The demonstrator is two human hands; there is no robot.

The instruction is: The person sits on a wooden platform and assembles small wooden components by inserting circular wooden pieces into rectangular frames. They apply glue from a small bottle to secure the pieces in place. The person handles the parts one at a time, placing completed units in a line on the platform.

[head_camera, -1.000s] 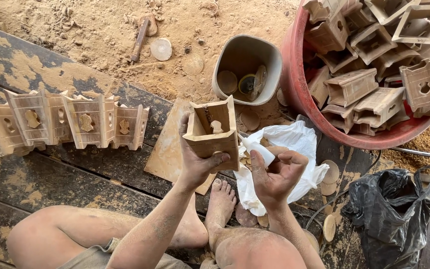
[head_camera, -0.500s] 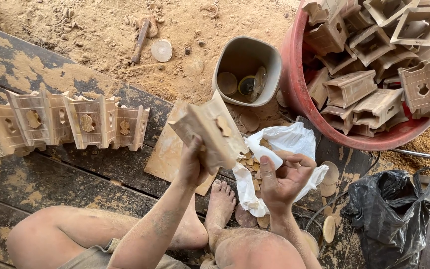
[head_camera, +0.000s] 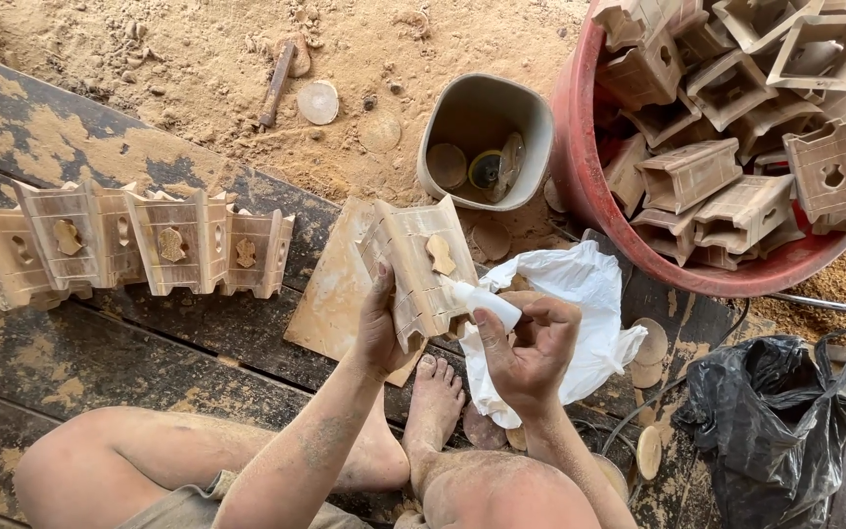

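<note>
Wooden piece: we hold a pale carved wooden block [head_camera: 421, 264] up in front of us, tilted, its grooved face with a small keyhole-shaped cutout turned toward us.
Left hand: our left hand [head_camera: 381, 328] is clamped on the block's lower left edge, thumb on the front face.
Right hand: our right hand [head_camera: 531, 343] is closed around a small white squeeze bottle [head_camera: 482, 299], whose tip touches the block's lower right edge.
Hands together: the two hands sit close, just beside each other, joined through block and bottle.
Under the hands: a flat wooden board [head_camera: 330, 294] lies below the left hand; a crumpled white plastic bag [head_camera: 589, 294] lies beneath the right.
Beyond the hands: a grey square tub [head_camera: 531, 122] holding round discs stands just past the block.
Right of the right hand: a red basin [head_camera: 580, 167] heaped with similar carved blocks; nearer us, a black plastic bag [head_camera: 775, 431].
Left of the left hand: a row of finished blocks [head_camera: 129, 245] stands on dark planks.
Far ground: a hammer [head_camera: 276, 83] lies on sawdust, well apart.
</note>
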